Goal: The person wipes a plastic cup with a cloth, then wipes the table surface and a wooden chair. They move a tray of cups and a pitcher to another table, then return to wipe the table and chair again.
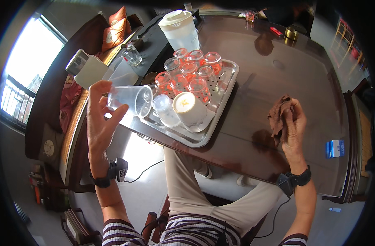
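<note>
My left hand point(103, 123) grips a clear plastic cup point(130, 98) by its side, tilted nearly level above the tray's left edge. In my right hand point(293, 126) is a crumpled brown cloth point(279, 118), held above the table and apart from the tray. A perforated stainless-steel tray point(216, 129) lies between my hands. On it stand several upturned drinking glasses point(198, 89) with red patterns. Near the tray's front corner are a small translucent plastic cup point(166, 110) and a white ceramic cup point(190, 107), both bottom up.
The dark glossy table point(267, 77) carries a lidded plastic pitcher point(181, 30) behind the tray. A glass mug point(132, 55) stands at the left. Farther right are a blue box point(335, 149), a brass ashtray point(291, 33) and a red pack point(276, 31). Cables hang from both wrist devices.
</note>
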Demonstrator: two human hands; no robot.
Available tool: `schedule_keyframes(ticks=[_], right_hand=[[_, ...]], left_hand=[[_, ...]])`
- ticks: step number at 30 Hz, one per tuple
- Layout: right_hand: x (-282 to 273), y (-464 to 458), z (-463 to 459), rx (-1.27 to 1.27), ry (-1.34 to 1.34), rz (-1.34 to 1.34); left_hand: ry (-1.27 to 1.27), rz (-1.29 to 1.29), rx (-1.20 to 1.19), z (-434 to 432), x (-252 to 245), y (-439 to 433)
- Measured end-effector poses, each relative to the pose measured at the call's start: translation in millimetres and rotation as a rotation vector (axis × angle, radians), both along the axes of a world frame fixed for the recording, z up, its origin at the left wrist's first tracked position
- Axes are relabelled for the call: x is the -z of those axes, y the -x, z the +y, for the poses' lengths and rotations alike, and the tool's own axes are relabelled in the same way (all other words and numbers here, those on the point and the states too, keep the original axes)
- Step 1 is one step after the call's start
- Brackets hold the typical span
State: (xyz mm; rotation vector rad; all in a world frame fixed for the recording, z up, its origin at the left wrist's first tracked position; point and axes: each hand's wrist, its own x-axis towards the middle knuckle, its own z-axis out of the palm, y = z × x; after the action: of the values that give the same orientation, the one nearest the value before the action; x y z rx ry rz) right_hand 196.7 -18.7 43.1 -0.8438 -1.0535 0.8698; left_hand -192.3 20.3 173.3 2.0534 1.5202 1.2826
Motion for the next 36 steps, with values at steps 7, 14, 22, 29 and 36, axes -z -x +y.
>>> schedule_keyframes(ticks=[7, 14, 22, 29, 36], right_hand=[[10, -1, 3, 0.063, 0.019, 0.029], [8, 1, 2, 0.041, 0.038, 0.015], [7, -5, 6, 0.146, 0.039, 0.113], [8, -10, 9, 0.272, 0.069, 0.134], [-23, -26, 4, 0.375, -0.05, 0.163]], left_hand=[[-0.014, 0.361, 0.056, 21, 15, -22], [0.032, 0.476, 0.116, 19, 37, -45], [0.059, 0.425, 0.064, 21, 59, -43], [-0.064, 0.351, 0.032, 14, 73, -35], [-0.317, 0.079, -0.011, -54, 112, -49]])
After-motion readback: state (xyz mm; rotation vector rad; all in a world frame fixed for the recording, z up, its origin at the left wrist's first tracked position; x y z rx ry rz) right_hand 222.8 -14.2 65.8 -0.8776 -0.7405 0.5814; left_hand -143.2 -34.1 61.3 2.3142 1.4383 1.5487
